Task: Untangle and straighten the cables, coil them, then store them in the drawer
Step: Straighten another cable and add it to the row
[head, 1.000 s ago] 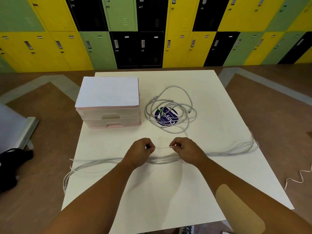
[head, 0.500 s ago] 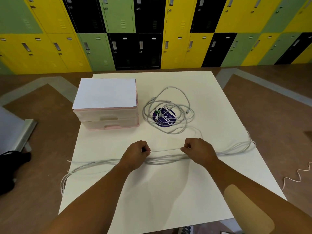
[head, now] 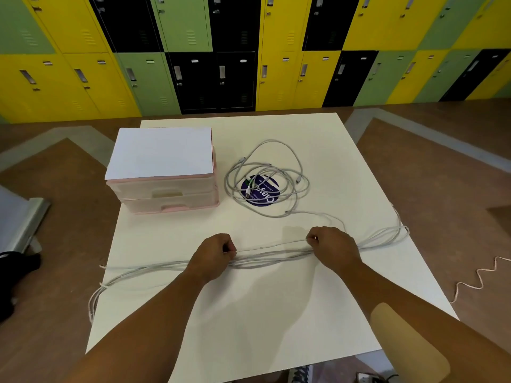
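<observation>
Your left hand (head: 214, 254) and right hand (head: 333, 246) pinch one cable strand (head: 272, 246) taut between them; open table (head: 262, 313) spreads nearside of your fingers.

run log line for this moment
phase: straightening | left hand: pinches cable | right hand: pinches cable | drawers: closed | tangled pile: behind hands

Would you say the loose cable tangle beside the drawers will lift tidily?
Probably floppy: the cable tangle lies in slack, overlapping loops, so it would likely droop and snag. It looks thin, so probably light; loose plug ends may dangle.
</observation>
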Action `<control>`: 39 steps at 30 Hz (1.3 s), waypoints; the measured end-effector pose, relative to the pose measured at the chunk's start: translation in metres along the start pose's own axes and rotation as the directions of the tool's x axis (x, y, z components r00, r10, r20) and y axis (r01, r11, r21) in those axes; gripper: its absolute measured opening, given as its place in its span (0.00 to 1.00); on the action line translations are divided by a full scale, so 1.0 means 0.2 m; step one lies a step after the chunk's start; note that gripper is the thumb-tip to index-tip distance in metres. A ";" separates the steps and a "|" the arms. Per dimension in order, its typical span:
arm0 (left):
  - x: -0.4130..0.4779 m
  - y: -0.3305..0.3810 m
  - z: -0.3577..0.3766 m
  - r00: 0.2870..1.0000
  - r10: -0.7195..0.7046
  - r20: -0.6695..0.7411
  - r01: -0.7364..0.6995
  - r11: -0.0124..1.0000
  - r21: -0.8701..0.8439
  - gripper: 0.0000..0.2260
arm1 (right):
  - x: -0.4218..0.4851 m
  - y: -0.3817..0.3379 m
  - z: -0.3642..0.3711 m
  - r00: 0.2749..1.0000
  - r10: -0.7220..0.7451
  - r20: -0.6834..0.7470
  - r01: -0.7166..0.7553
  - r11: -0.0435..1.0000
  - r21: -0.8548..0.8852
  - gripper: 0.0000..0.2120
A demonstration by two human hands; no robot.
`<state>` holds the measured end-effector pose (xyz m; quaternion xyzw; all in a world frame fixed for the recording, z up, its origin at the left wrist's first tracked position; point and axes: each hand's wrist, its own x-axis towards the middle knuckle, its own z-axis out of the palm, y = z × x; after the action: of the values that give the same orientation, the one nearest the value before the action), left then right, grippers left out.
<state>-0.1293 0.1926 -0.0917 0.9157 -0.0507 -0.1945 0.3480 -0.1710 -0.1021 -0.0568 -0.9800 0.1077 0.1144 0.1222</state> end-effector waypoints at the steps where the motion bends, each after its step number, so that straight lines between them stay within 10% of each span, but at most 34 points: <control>1: 0.00 0.00 0.00 1.000 0.005 0.010 -0.005 0.999 0.043 0.08 | 0.00 0.01 0.00 1.000 0.009 0.000 -0.009 1.000 -0.004 0.08; 9: 0.05 0.16 0.00 0.986 0.123 0.109 -0.157 0.899 0.409 0.13 | 0.02 0.03 0.01 0.999 -0.033 -0.018 0.034 0.998 0.059 0.07; 22: 0.20 0.61 0.45 0.962 0.248 0.118 -0.235 0.965 -0.113 0.03 | 0.06 0.16 0.01 0.993 -0.115 -0.019 0.117 0.985 0.124 0.08; 39: 0.23 0.57 0.52 0.989 0.125 0.083 -0.119 0.990 -0.071 0.08 | 0.15 0.57 -0.11 0.993 -0.089 -0.082 0.081 0.993 -0.089 0.08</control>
<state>-0.1218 0.0319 -0.1018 0.8895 -0.1154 -0.2141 0.3869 -0.1661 -0.2215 -0.0674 -0.9920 0.0659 0.0715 0.0801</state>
